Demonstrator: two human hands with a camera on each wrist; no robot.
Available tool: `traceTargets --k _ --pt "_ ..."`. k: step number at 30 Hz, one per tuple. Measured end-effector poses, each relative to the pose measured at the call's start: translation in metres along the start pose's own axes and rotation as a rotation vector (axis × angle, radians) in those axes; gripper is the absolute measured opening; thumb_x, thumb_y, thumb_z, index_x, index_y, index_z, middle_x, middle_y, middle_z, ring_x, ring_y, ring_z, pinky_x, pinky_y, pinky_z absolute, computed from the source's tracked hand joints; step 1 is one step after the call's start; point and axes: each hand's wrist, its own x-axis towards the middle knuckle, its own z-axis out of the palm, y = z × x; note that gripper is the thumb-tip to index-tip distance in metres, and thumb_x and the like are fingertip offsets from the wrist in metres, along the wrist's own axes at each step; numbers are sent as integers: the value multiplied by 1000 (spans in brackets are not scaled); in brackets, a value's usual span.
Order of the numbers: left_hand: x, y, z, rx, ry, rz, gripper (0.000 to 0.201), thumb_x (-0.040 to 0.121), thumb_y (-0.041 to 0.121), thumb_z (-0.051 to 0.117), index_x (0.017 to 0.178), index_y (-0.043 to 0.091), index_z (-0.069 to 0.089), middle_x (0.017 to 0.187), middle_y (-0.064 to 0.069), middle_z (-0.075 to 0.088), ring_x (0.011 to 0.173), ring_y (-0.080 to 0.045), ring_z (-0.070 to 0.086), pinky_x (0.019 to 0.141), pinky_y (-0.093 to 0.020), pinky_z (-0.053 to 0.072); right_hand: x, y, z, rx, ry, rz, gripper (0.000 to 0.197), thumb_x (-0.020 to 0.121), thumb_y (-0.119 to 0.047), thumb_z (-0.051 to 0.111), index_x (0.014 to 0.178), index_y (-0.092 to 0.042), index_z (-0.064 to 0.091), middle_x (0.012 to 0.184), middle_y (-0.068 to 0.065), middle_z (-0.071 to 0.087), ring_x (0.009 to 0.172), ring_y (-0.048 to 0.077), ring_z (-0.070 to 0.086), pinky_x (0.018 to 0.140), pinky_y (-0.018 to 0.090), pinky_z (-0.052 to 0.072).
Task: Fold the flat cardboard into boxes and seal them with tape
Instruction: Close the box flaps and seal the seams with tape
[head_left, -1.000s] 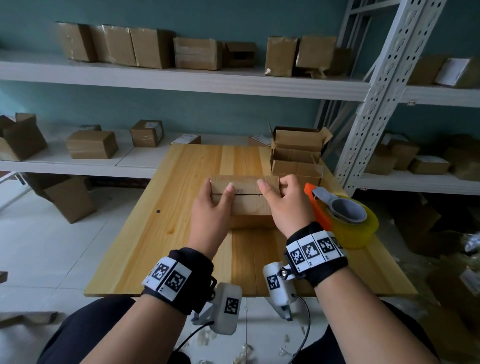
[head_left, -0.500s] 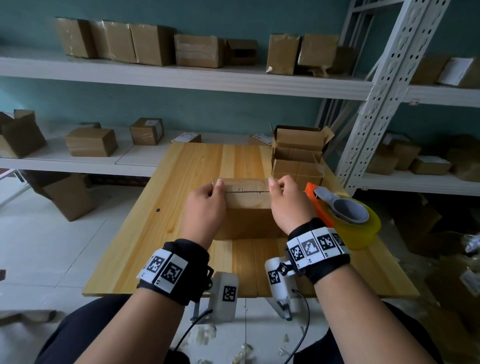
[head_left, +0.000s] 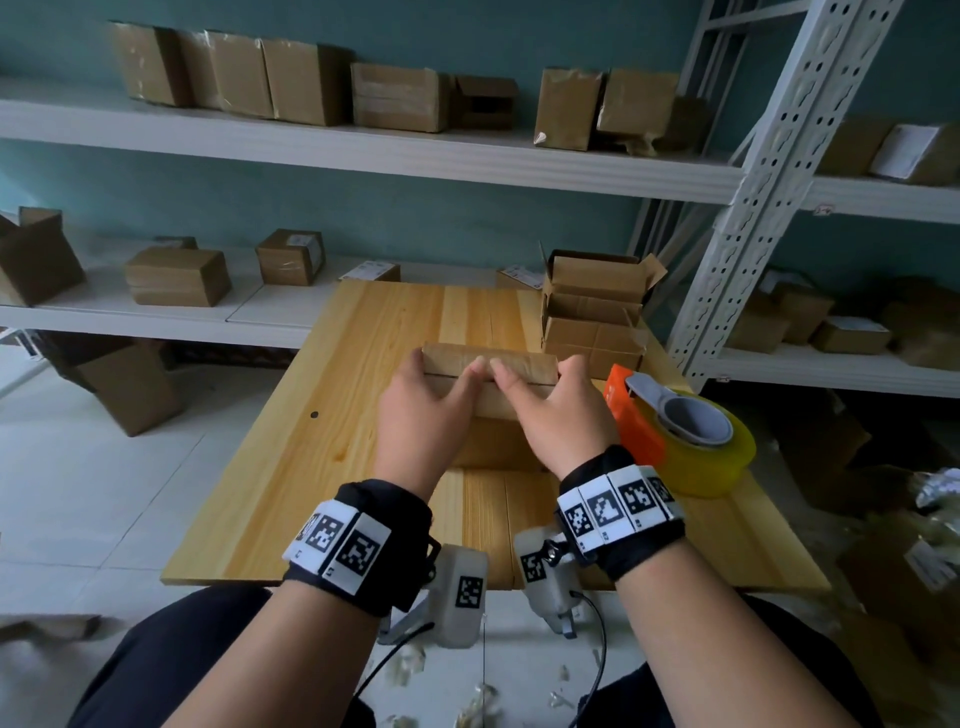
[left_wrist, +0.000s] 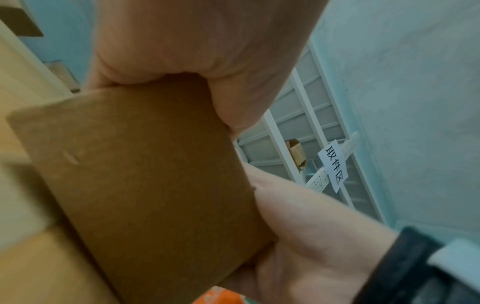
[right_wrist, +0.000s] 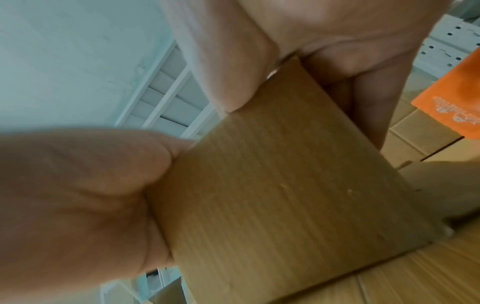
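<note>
A small brown cardboard box (head_left: 519, 366) stands on the wooden table (head_left: 332, 415) at its middle, flaps folded down with a seam along the top. My left hand (head_left: 441, 382) grips its left end and my right hand (head_left: 540, 387) its right end. Both thumbs lie along the seam and nearly touch at the centre, while the fingers curl over the far side. The left wrist view shows a plain box face (left_wrist: 145, 185) clamped between my fingers and thumb. In the right wrist view, another face (right_wrist: 285, 185) is held the same way. The tape dispenser (head_left: 680, 441), orange with a yellowish roll, sits just right of my right hand.
A stack of folded boxes (head_left: 592, 322), the top one with open flaps, stands at the table's far right corner. White shelving (head_left: 363, 150) with several boxes runs behind, and a perforated upright (head_left: 769, 171) rises at the right. More boxes lie on the floor at left (head_left: 130, 384).
My thumbs have slid inward from the box's ends to meet at the middle of the seam. The box has stayed in the middle of the table, still held by both hands.
</note>
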Motion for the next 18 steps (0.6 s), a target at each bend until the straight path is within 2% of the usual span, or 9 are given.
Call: traceTargets --k 3,5,7,8,10,11,12,14,18 --pt "1 -7 -6 -14 35 56 35 100 48 70 93 14 70 75 4 69 61 -10 62 49 -18 42 4 3 2 17 4 -21 71 97 -71 51 141 -16 41 125 6 66 102 26 68 70 33 50" --pt "3 -14 -9 -53 77 60 44 101 50 67 101 7 73 80 -3 72 69 -20 67 53 -26 48 5 4 4 91 8 -39 58 101 -64 50 135 -18 43 109 4 68 88 22 66 61 30 44" --pt "1 -15 -9 -133 115 3 68 96 63 62 123 2 72 109 -12 78 102 -30 74 81 -44 64 6 7 5 171 14 -58 44 105 -55 50 128 -18 47 95 -1 64 78 17 62 57 28 40" --pt "1 -17 -9 -160 134 -19 75 95 67 58 129 1 69 122 -14 76 116 -32 71 96 -52 61 8 10 5 226 11 -67 38 106 -50 51 126 -18 50 95 -4 64 80 16 62 59 27 41" --pt "2 -14 -13 -145 141 -19 67 102 62 52 132 4 71 130 -13 73 126 -30 66 106 -55 55 13 16 3 359 -23 -51 30 107 -43 54 123 -18 57 104 -7 67 95 15 65 71 27 48" --pt "3 -13 -17 -101 112 -16 59 107 56 50 126 7 74 123 -11 76 118 -28 69 100 -49 58 15 18 0 411 -56 -26 29 106 -43 57 123 -19 59 109 -8 69 101 13 65 80 28 51" --pt "5 -13 -21 -32 78 -16 51 109 53 48 112 11 77 105 -7 78 100 -24 72 84 -41 59 17 20 -2 440 -89 -10 32 104 -45 59 124 -20 61 112 -9 70 105 11 65 88 31 52" --pt "7 -11 -28 126 27 -12 49 110 52 47 82 17 67 70 1 62 66 -18 57 56 -31 40 18 23 -5 404 -127 -7 43 100 -55 60 127 -22 60 113 -10 70 105 10 65 88 33 53" --pt "4 -5 -33 345 10 1 56 100 69 51 87 15 56 75 0 61 67 -19 58 53 -32 35 12 23 -7 192 -156 -82 64 84 -83 59 114 -27 52 99 -10 64 87 11 63 75 36 54"
